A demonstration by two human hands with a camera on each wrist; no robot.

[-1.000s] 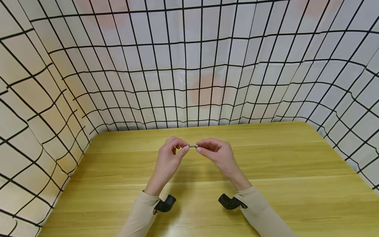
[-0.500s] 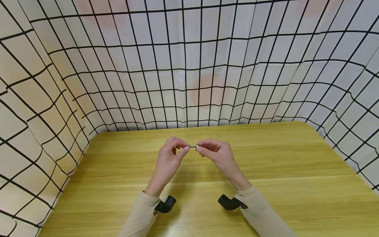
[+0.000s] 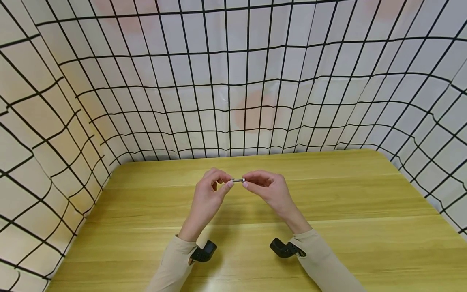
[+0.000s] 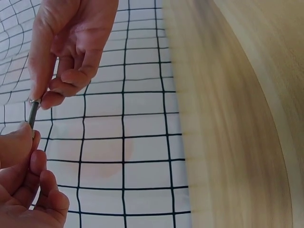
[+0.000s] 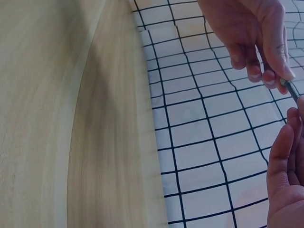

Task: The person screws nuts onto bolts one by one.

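In the head view, a small metal bolt [image 3: 237,180] is held level above the table, spanning the gap between two hands. My left hand [image 3: 208,194] pinches its left end between thumb and forefinger. At the other end, the thumb and forefinger of my right hand [image 3: 273,193] pinch the bolt. The right wrist view shows thread on the bolt's shank [image 5: 293,90] and a small metal piece like a nut [image 5: 283,82] at the left hand's fingertips. A wider end [image 4: 34,100] sits at the right hand's fingertips in the left wrist view. Fingertips partly hide both ends.
Below the hands lies a wood-grain table [image 3: 146,211]. White sheeting with a black grid [image 3: 237,93] rises behind the table and along both sides. Black wrist cameras [image 3: 204,251] are strapped over beige sleeves [image 3: 324,259].
Both hands stay nearly in place around the bolt. The right hand's fingertips shift slightly at the bolt's right end.
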